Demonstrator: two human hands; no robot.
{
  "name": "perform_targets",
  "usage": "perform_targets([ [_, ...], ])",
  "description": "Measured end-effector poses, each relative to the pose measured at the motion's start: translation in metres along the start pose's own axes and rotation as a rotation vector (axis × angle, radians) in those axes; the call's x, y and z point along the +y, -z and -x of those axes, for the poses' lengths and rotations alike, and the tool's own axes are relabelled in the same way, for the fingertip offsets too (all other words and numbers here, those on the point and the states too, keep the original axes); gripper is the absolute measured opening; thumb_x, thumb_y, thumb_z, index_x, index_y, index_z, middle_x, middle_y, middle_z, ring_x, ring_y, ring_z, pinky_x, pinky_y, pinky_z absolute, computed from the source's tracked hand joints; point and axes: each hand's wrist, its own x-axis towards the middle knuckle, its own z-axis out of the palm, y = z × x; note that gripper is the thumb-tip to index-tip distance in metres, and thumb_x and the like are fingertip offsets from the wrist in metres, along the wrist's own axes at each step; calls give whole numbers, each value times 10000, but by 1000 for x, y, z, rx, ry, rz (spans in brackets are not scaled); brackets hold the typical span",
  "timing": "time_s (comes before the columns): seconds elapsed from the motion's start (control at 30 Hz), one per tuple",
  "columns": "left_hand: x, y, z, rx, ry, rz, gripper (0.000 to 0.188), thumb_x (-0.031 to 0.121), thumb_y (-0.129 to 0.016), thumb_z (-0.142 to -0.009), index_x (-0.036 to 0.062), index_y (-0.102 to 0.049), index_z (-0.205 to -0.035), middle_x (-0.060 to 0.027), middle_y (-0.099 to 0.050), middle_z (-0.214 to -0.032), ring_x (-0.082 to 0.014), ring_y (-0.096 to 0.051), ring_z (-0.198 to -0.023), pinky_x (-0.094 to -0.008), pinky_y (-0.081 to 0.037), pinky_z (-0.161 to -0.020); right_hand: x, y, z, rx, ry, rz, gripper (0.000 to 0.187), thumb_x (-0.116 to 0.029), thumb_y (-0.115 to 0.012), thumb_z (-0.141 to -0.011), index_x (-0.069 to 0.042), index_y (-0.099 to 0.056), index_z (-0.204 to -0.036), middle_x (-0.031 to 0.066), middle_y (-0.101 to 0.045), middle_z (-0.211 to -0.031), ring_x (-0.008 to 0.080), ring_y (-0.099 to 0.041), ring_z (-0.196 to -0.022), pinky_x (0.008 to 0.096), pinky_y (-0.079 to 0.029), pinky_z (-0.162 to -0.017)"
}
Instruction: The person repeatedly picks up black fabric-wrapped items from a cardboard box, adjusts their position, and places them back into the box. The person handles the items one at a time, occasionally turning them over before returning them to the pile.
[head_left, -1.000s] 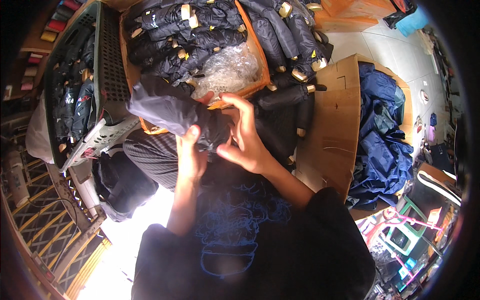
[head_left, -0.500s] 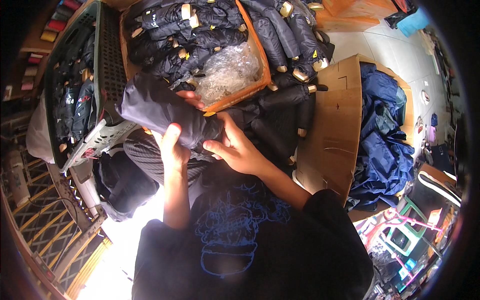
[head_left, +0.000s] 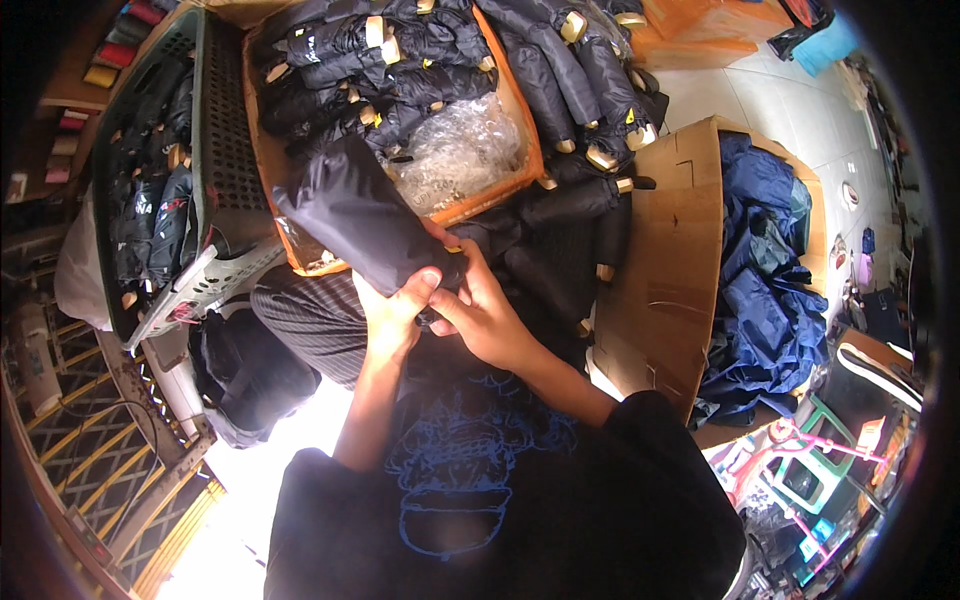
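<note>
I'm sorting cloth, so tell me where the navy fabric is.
In the head view, the navy fabric lies in the open cardboard box on the right side, well right of the right hand.

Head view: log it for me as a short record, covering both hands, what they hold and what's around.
Held: plump black fabric roll, tilted, far end toward upper left
Left hand: gripping the roll's near end
Right hand: gripping the same end, right side
Ahead: orange-edged cardboard box holding slim black fabric rolls and crumpled clear plastic
Left: grey perforated plastic basket holding dark fabric bundles
Right: brown cardboard box holding crumpled navy fabric
</note>
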Motion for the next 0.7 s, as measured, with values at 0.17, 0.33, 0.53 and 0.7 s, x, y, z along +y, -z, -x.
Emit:
perform_targets([
  [0.17,-8,7,4,50,-32,30,726,294,-759,-724,-26,-421,-1282,-152,-584,-1102,-245,-597,-1026,-353,-509,-835,-3,-5,-5,-20,163,37,584,-31,-615,-888,-43,-244,-1339,114,-437,-1275,93,-546,-859,220,-464,-595],
  [0.33,2,16,-5,-99,180,123,807,441,-716,-756,-20,-388,-1331,-154,-548,-1209,-259,-567,-1107,-376,-494,-900,-16,12,-6,-148,70,-40,694,-19,-652,-847,-59,-214,-1384,152,-406,-1288,198,-565,-1002,338,-558,-644],
  [0.53,-11,27,-4,-21,282,-67,712,380,-623,-879,-6,-337,-1405,-167,-487,-1315,-256,-502,-1181,-377,-397,-1012,-25,17,0,-52,-116,-210,559,-143,-605,-922,-74,-267,-1362,136,-510,-1127,185,-625,-750,269,-507,-489],
  [0.7,-5,14,-11,143,-594,-937,533,29,-757,-747,35,-533,-1231,-128,-535,-1082,-237,-538,-988,-342,-462,-820,-15,22,0,119,-21,-6,370,-132,-573,-949,-57,-347,-1232,93,-570,-978,167,-637,-684,242,-482,-489],
])
